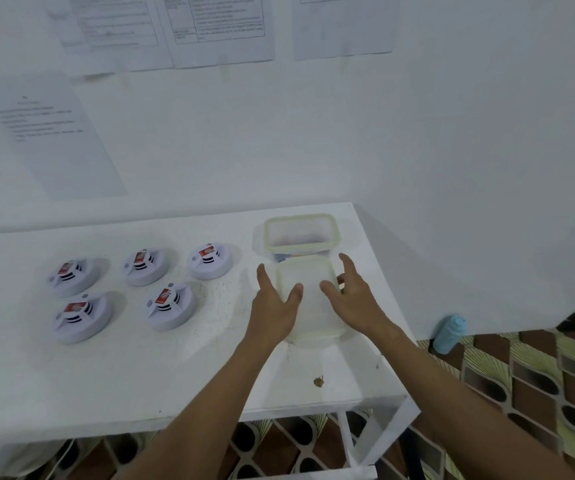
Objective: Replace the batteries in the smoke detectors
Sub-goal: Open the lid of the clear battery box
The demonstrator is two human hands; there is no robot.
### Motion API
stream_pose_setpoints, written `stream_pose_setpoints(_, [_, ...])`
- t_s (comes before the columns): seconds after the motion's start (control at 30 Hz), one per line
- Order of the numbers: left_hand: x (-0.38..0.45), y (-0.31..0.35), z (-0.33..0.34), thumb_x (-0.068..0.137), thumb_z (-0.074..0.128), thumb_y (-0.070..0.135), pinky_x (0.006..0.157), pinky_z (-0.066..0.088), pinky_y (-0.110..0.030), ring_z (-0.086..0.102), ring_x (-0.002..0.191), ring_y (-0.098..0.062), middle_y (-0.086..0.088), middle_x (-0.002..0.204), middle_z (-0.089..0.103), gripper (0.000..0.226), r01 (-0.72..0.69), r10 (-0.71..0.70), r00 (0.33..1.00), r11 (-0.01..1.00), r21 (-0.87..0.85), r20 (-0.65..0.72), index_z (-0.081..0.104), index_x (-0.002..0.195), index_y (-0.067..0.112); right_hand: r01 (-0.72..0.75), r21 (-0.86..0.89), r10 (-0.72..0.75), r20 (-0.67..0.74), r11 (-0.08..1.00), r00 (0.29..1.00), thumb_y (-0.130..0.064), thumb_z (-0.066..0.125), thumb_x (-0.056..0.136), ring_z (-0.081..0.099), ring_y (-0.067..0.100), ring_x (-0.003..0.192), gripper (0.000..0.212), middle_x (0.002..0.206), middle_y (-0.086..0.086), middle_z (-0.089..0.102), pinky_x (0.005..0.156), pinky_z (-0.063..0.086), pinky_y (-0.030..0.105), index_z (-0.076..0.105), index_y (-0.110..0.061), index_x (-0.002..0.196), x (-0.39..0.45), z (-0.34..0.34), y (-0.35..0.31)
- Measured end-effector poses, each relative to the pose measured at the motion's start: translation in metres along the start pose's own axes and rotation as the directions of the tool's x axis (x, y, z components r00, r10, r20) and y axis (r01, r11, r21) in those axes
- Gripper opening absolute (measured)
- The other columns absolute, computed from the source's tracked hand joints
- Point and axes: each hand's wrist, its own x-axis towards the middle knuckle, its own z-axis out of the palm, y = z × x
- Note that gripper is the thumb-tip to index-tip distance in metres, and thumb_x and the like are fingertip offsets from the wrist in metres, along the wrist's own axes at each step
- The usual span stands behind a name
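Left hand and right hand, fingers relaxed, spread wide over container lid on white table. Open container behind. Five smoke detectors left. Papers on wall; blue bottle on patterned floor.

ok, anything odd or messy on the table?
A small brown scrap lies on the table near its front edge, below the lid; it looks like debris. Dark scuffs mark the top nearby. The five detectors sit upright in tidy rows.
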Motion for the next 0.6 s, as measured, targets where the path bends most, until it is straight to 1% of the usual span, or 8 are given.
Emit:
stream_pose_setpoints(0.1, [0.001,0.000,-0.001,0.094,0.056,0.045,0.083,0.043,-0.028,0.056,0.118,-0.027,-0.011,0.139,0.051,0.086,-0.001,0.002,1.000,1.000,-0.018,0.021,-0.002,0.154,0.025,-0.008,0.022,0.008,0.009,1.000,1.000,-0.048,0.055,0.096,0.045,0.016,0.111,0.076,0.141,0.009,0.044,0.095,0.043,0.033,0.013,-0.025,0.155,0.002,0.004,0.004])
stream_pose_setpoints(0.17, [0.000,-0.001,-0.001,0.094,0.055,0.045,0.087,0.045,-0.030,0.054,0.120,-0.026,-0.009,0.141,0.048,0.082,-0.012,0.013,0.999,0.999,-0.033,0.035,0.002,0.153,0.027,-0.020,-0.006,0.020,0.054,1.000,0.998,-0.053,0.055,0.094,0.043,0.016,0.111,0.079,0.142,0.009,0.040,0.096,0.042,0.034,0.010,-0.029,0.155,0.003,0.004,0.005])
stream_pose_setpoints(0.27, [0.001,-0.003,0.000,0.095,0.053,0.044,0.096,0.048,-0.038,0.053,0.114,-0.021,-0.002,0.140,0.046,0.068,-0.052,0.057,0.996,0.997,-0.059,0.075,0.013,0.149,0.035,-0.038,-0.052,0.045,0.132,0.998,0.990,-0.055,0.047,0.096,0.042,0.019,0.110,0.073,0.141,0.010,0.034,0.099,0.041,0.038,0.007,-0.038,0.154,0.005,0.002,0.005])
stream_pose_setpoints(0.33, [0.002,-0.004,0.000,0.096,0.051,0.043,0.099,0.048,-0.041,0.051,0.111,-0.017,0.003,0.139,0.045,0.060,-0.077,0.084,0.992,0.995,-0.069,0.098,0.017,0.147,0.039,-0.031,-0.080,0.043,0.164,0.996,0.985,-0.056,0.042,0.098,0.043,0.020,0.110,0.067,0.138,0.010,0.034,0.103,0.040,0.040,0.006,-0.044,0.153,0.008,0.002,0.006])
stream_pose_setpoints(0.43, [0.005,-0.005,0.000,0.098,0.046,0.043,0.102,0.044,-0.037,0.048,0.117,-0.016,0.005,0.144,0.041,0.055,-0.088,0.092,0.987,0.995,-0.038,0.130,0.021,0.148,0.042,-0.021,-0.106,0.041,0.194,0.994,0.980,-0.059,0.037,0.098,0.045,0.022,0.113,0.062,0.134,0.010,0.037,0.106,0.038,0.042,0.006,-0.052,0.151,0.012,0.004,0.009])
stream_pose_setpoints(0.53, [0.010,-0.008,0.002,0.100,0.041,0.046,0.105,0.041,-0.034,0.045,0.129,-0.019,0.005,0.151,0.038,0.050,-0.079,0.076,0.985,0.997,0.014,0.153,0.025,0.148,0.042,-0.004,-0.084,0.023,0.223,0.996,0.975,-0.083,0.033,0.081,0.049,0.026,0.124,0.070,0.142,0.010,0.043,0.110,0.042,0.049,0.014,-0.062,0.145,0.018,0.006,0.015])
stream_pose_setpoints(0.57, [0.011,-0.008,0.002,0.100,0.040,0.046,0.103,0.040,-0.031,0.045,0.130,-0.020,0.004,0.151,0.038,0.050,-0.075,0.070,0.986,0.997,0.028,0.148,0.026,0.147,0.042,-0.004,-0.070,0.020,0.226,0.998,0.974,-0.089,0.032,0.075,0.050,0.026,0.126,0.075,0.145,0.008,0.044,0.109,0.043,0.049,0.016,-0.063,0.143,0.020,0.007,0.017])
stream_pose_setpoints(0.6, [0.013,-0.009,0.003,0.100,0.040,0.046,0.099,0.040,-0.029,0.046,0.129,-0.020,0.004,0.151,0.040,0.049,-0.069,0.063,0.989,0.997,0.041,0.137,0.028,0.147,0.042,-0.004,-0.067,0.018,0.217,0.998,0.976,-0.088,0.034,0.076,0.051,0.025,0.128,0.075,0.148,0.006,0.045,0.110,0.043,0.046,0.020,-0.061,0.144,0.021,0.007,0.017])
